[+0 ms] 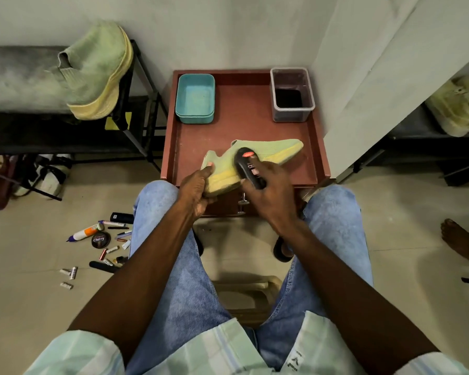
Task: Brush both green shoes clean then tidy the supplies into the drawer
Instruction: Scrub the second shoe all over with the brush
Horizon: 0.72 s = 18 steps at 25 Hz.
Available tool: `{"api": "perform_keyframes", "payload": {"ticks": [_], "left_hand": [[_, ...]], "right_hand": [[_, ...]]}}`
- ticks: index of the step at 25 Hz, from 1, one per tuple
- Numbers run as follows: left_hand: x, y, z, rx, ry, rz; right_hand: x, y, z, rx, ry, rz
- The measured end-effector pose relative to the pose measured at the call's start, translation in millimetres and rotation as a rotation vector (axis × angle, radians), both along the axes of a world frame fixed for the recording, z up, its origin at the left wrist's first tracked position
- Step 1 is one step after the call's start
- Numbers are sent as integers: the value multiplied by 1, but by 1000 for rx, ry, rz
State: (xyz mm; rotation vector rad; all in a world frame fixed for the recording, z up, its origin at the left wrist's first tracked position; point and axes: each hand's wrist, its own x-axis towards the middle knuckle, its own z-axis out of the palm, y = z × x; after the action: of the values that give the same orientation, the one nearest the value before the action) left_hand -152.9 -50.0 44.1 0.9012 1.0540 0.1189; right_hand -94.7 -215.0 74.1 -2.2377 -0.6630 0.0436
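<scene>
Seated on a stool, a person in blue jeans (190, 280) works over a small reddish-brown cabinet (244, 125) set against a pale wall. Left hand (198, 189) grips the heel end of a green shoe (271, 150), thumb on the upper and fingers curled under the yellow sole; the shoe lies on its side across the near part of the cabinet top, toe pointing right. Right hand (271, 190) clasps a black brush (248, 167) with red markings, fingers wrapped over its back, and presses it against the middle of the shoe's upper. At the back of the cabinet top stand a teal tub (195, 98) on the left and a clear plastic container (293, 94) with a dark bottom on the right, well apart from each other. The second green shoe (98, 71) sits tilted on a dark metal rack (136, 104) to the left, sole toward the cabinet. Just below the hands, a metal drawer handle (243, 203) shows on the cabinet front; whether the drawer is shut cannot be told. On the tiled floor to the left lie scattered supplies: a round polish tin (101, 240) marked "Cherry", a white and orange tube (83, 234), pens and small batteries. A bare foot (460, 242) of another person shows at the right edge.
</scene>
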Motion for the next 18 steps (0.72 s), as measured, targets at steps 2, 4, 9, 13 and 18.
{"api": "perform_keyframes", "payload": {"ticks": [2, 4, 9, 13, 18], "left_hand": [[-1, -3, -7, -1, -15, 13], [-2, -5, -4, 10, -33, 14], [-2, -6, -3, 14, -28, 24], [-7, -4, -2, -18, -58, 50], [-7, -4, -3, -16, -42, 50]], "right_hand": [[-30, 7, -2, -50, -92, 202], [-11, -1, -3, -69, -48, 165], [-5, 7, -2, -40, -9, 24], [1, -5, -4, -64, -12, 37], [-14, 5, -5, -7, 12, 27]]}}
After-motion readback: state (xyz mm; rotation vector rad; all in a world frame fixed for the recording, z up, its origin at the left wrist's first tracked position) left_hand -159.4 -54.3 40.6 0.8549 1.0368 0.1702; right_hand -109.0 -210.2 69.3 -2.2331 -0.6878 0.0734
